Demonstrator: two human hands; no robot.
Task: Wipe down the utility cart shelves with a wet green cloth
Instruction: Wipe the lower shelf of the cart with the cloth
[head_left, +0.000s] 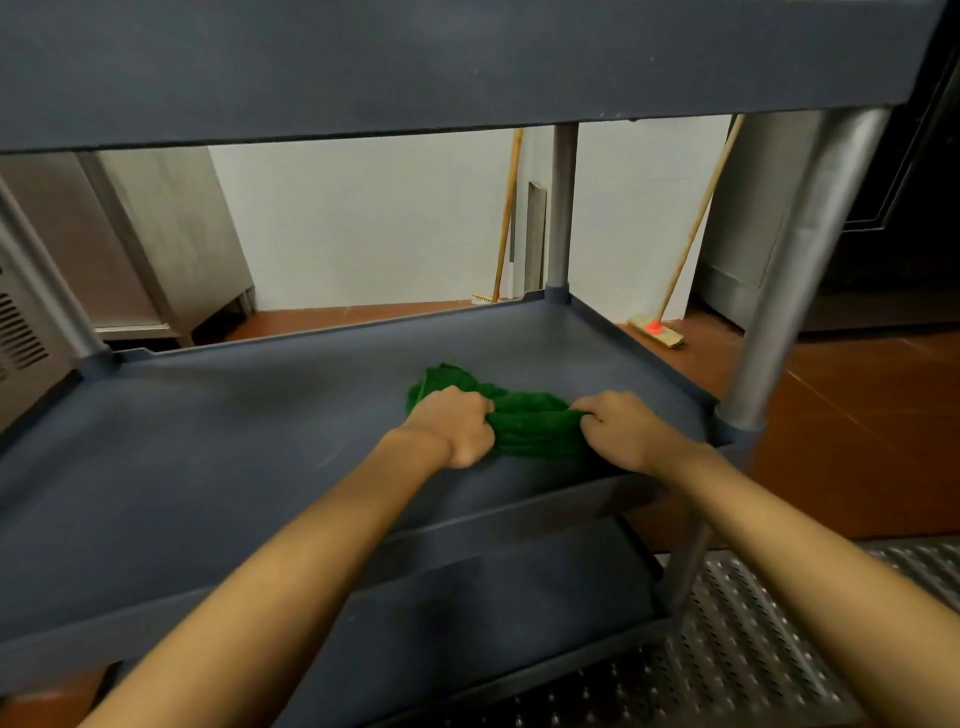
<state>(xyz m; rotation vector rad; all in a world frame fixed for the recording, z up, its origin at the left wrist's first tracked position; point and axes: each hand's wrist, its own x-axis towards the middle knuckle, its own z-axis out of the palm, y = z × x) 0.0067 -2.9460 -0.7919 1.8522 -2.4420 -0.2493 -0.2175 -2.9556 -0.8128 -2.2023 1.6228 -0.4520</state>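
A dark grey utility cart fills the view. Its middle shelf (234, 441) lies in front of me, the top shelf (415, 67) hangs overhead and the bottom shelf (493, 613) shows below. A bunched green cloth (524, 423) lies on the right part of the middle shelf, near its front edge. My left hand (457, 423) grips the cloth's left side with curled fingers. My right hand (621, 428) grips its right side. The cloth stretches between the two hands.
Grey metal posts (800, 270) stand at the cart's corners. Two brooms (657, 330) lean on the white wall behind. A steel cabinet (156, 244) stands at back left. A perforated metal floor grate (753, 639) lies at lower right on red tiles.
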